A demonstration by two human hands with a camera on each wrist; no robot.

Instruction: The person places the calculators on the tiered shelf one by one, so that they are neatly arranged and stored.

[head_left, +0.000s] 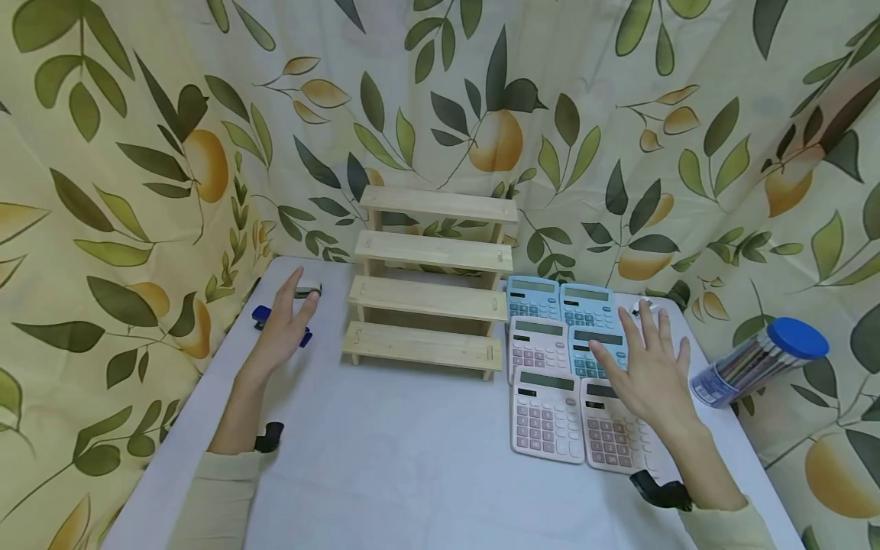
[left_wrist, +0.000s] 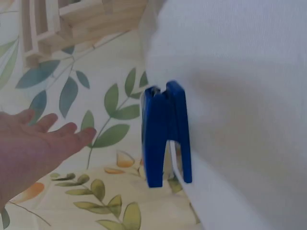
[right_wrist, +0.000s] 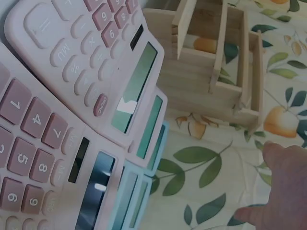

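Observation:
My left hand [head_left: 280,328], its fingers extended, hovers over a blue stapler [left_wrist: 165,132] at the table's left side. The head view shows only the stapler's ends past the hand. A small dark object [head_left: 307,292] with a shiny end lies just beyond the left fingers. My right hand [head_left: 649,367] is spread above several calculators, holding nothing. Light-blue calculators [head_left: 533,298] lie at the back of that group, with pink calculators [head_left: 548,412] in front. The right hand partly covers the right-hand column.
A wooden stepped rack [head_left: 426,298] with several tiers stands at the back middle. At the right edge is a clear tub [head_left: 736,374] of pens or pencils with a blue lid [head_left: 797,338]. A leaf-and-fruit patterned curtain [head_left: 440,92] surrounds the white-covered table [head_left: 399,458].

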